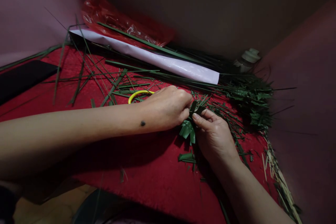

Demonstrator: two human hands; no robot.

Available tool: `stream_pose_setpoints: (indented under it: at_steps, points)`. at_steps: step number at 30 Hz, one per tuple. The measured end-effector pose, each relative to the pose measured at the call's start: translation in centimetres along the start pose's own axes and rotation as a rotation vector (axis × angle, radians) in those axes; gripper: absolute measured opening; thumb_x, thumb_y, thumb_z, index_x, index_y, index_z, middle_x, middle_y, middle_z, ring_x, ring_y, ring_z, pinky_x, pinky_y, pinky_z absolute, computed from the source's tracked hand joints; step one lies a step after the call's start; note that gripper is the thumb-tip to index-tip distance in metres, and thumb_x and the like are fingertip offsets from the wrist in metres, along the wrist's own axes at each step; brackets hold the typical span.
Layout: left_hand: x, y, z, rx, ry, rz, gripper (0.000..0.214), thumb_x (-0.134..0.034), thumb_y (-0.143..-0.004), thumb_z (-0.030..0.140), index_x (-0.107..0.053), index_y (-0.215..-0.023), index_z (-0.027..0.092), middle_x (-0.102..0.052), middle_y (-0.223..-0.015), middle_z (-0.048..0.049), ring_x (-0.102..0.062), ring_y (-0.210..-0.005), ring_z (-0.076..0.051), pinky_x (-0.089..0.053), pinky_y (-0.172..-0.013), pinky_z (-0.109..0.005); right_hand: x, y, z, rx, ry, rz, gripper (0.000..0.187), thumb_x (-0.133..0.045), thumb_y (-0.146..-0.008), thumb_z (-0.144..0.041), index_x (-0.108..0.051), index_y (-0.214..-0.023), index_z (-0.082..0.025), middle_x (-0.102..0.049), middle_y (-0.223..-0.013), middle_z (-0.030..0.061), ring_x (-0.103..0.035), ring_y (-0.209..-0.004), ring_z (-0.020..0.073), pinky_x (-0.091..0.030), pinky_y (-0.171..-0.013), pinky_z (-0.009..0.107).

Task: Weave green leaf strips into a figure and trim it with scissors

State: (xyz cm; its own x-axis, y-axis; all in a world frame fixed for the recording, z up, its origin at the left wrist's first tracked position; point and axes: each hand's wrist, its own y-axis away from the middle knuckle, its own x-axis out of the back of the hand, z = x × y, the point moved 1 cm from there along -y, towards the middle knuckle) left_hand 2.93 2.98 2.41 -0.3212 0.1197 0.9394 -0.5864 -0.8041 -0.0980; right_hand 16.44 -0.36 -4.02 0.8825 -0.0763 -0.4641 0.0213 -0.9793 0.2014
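A dark green leaf strip (199, 110) is being pinched by the right hand (214, 131), between thumb and forefinger, right of centre over the red worktop (136, 171). The left hand (168, 106) is being held curled just left of it; its fingertips are being hidden, so its grip cannot be told. 1 yellow loop (139, 93) is being partly covered by the left hand.
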Motion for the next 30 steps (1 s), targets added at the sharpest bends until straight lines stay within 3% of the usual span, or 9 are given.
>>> stream_pose_setpoints:
  at_steps: [5, 11, 27, 30]
  points:
    - [-0.05, -0.02, 0.01, 0.017, -0.016, 0.002, 0.02, -0.045, -0.075, 0.023, -0.062, -0.067, 0.017, -0.057, -0.056, -0.0027, -0.042, -0.047, -0.011, -0.027, -0.047, -0.023, -0.12, 0.05, -0.1, -0.012, -0.002, 0.05, 0.018, -0.073, -0.056, -0.014, -0.058, -0.067, -0.016, -0.058, -0.064, -0.0009, -0.054, -0.057, 0.0111, -0.048, -0.065, 0.029]
    - [-0.08, -0.04, 0.13, 0.033, -0.007, -0.027, 0.022, -0.044, -0.077, 0.025, -0.063, -0.071, 0.016, -0.059, -0.057, -0.0038, -0.046, -0.048, -0.011, -0.03, -0.047, -0.022, 0.08, 0.02, 0.0, 0.008, 0.01, 0.0, 0.017, -0.073, -0.059, -0.016, -0.06, -0.07, -0.015, -0.059, -0.068, -0.0003, -0.053, -0.06, 0.011, -0.046, -0.064, 0.027]
    - [-0.28, 0.03, -0.08, 0.037, 0.065, -0.019, 0.021, -0.043, -0.076, 0.023, -0.063, -0.074, 0.015, -0.06, -0.059, -0.0039, -0.05, -0.051, -0.011, -0.033, -0.049, -0.021, 0.25, 0.05, -0.1, 0.025, 0.061, 0.056, 0.019, -0.074, -0.056, -0.016, -0.057, -0.067, -0.015, -0.056, -0.064, -0.0021, -0.05, -0.057, 0.0091, -0.043, -0.058, 0.023]
    - [-0.23, -0.23, -0.36, 0.091, 0.252, -0.142, 0.021, -0.042, -0.075, 0.021, -0.062, -0.079, 0.015, -0.061, -0.057, -0.0016, -0.052, -0.046, -0.01, -0.036, -0.045, -0.02, 0.17, 0.05, -0.1, 0.016, 0.048, 0.037, 0.019, -0.073, -0.057, -0.017, -0.059, -0.068, -0.015, -0.058, -0.067, -0.0008, -0.052, -0.059, 0.0102, -0.044, -0.06, 0.024]
